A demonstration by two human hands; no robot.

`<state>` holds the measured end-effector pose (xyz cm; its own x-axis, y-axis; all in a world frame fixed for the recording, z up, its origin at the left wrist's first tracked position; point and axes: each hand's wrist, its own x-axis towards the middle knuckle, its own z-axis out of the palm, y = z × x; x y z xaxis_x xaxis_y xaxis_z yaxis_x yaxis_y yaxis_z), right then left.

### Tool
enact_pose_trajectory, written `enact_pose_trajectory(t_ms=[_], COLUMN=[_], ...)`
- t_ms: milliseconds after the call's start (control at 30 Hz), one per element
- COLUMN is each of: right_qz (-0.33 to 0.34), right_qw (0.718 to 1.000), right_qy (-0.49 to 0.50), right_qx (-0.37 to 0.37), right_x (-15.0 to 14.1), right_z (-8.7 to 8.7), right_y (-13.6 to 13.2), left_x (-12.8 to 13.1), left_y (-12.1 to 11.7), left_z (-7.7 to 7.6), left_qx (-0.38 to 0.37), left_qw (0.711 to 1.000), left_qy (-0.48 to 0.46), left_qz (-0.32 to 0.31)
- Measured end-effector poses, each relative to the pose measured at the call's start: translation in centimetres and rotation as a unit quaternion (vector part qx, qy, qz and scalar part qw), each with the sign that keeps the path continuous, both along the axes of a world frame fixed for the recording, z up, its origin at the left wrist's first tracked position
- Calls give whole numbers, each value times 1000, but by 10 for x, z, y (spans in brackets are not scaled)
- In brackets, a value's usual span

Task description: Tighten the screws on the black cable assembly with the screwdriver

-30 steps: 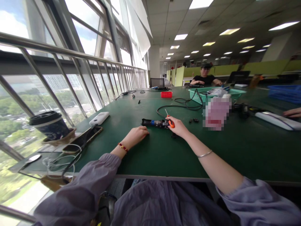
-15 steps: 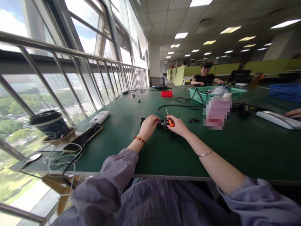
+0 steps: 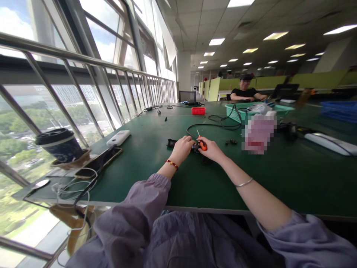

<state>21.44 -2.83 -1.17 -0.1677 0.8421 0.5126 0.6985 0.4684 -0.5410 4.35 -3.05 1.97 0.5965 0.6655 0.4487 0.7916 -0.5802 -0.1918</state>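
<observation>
My right hand point(image 3: 212, 149) is closed around an orange and black screwdriver point(image 3: 203, 145), its thin metal shaft pointing up and away. Beside it, my left hand point(image 3: 182, 149) has its fingers curled over a black mechanical part point(image 3: 195, 147) lying between the two hands on the green table. Much of that part is covered by my fingers, so its kind does not show. A black piece point(image 3: 171, 143) sticks out to the left of my left hand. To the right of my right hand lie a few small black pieces point(image 3: 232, 142).
A red box point(image 3: 198, 111) and a green basket point(image 3: 232, 114) with cables stand farther back. At left are a cup point(image 3: 60, 147), a phone point(image 3: 86, 172) and a white power bank point(image 3: 118, 138). Across the table point(image 3: 145, 178) sits another person point(image 3: 244, 93).
My left hand has shifted right along the black part, closer to my right hand, uncovering more of the black piece on its left. My right hand keeps the screwdriver.
</observation>
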Motion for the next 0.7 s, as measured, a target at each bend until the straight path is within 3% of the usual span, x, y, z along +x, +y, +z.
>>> enact_pose_trajectory(t_ms=[333, 700], right_qz=[-3, -3], right_qw=[1000, 1000], right_qy=[-9, -10], right_qx=[3, 0], right_x=[1, 2], right_z=[0, 0], right_y=[0, -1], left_x=[6, 5], left_y=[1, 7], left_z=[1, -1], left_qx=[13, -22], left_qw=[999, 998], left_qy=[40, -63], left_qz=[-1, -10])
